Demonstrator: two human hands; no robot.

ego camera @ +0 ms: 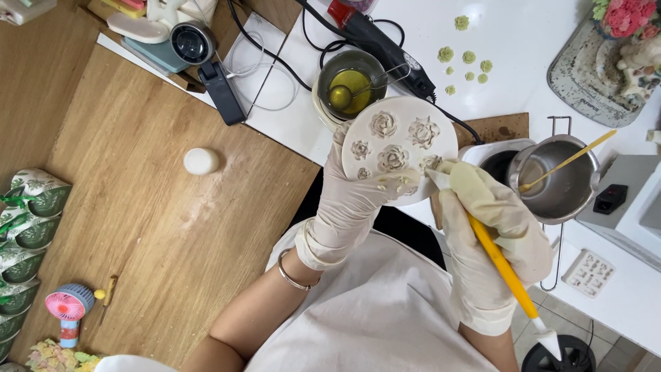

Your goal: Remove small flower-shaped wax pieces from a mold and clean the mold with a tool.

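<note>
Mould work: left hand grips round white flower mould from below, fingers wrapped on its lower edge, held up over lap.
Right hand closed round yellow-handled tool, tip at mould's lower rim beside the grip. Prob. picking/cleaning cavities; next needs steady tip, light pressure.

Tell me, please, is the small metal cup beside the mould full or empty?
Partly full: yellow-green liquid pools in the metal cup, below its rim, with a wire tool resting in it.

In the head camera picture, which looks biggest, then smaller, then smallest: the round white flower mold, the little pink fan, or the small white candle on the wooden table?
1. Round white flower mold, though it is held up nearer the camera, which enlarges it.
2. Little pink fan.
3. Small white candle.
</note>
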